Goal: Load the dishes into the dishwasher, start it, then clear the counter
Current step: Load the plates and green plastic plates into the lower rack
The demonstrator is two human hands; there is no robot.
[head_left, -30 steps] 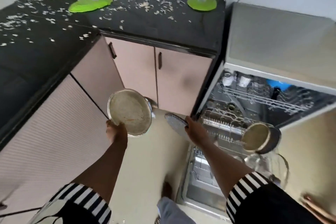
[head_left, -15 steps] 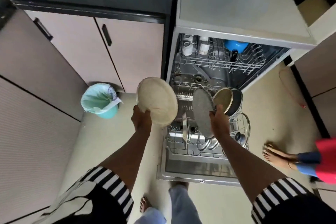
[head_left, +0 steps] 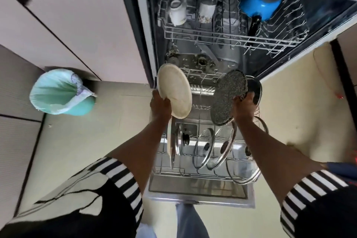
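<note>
My left hand (head_left: 160,106) grips a cream round plate (head_left: 174,91) by its lower edge, tilted over the left side of the pulled-out lower rack (head_left: 201,172). A dark speckled plate (head_left: 229,96) is held in my right hand (head_left: 243,106) over the rack's right side, in front of a black pan (head_left: 255,90). Several glass lids (head_left: 204,148) and a thin upright plate (head_left: 170,141) stand in the lower rack. The upper rack (head_left: 228,36) carries white cups (head_left: 176,8) and a blue pot (head_left: 259,5).
The open dishwasher door (head_left: 199,193) lies flat in front of my legs. A teal bin (head_left: 61,92) with a pale liner stands on the floor to the left, beside pink cabinet doors (head_left: 77,21). Cream floor runs along both sides of the door.
The view has swung from the counter down to the dishwasher. Both hands have carried their plates forward over the lower rack, closer to the lids.
</note>
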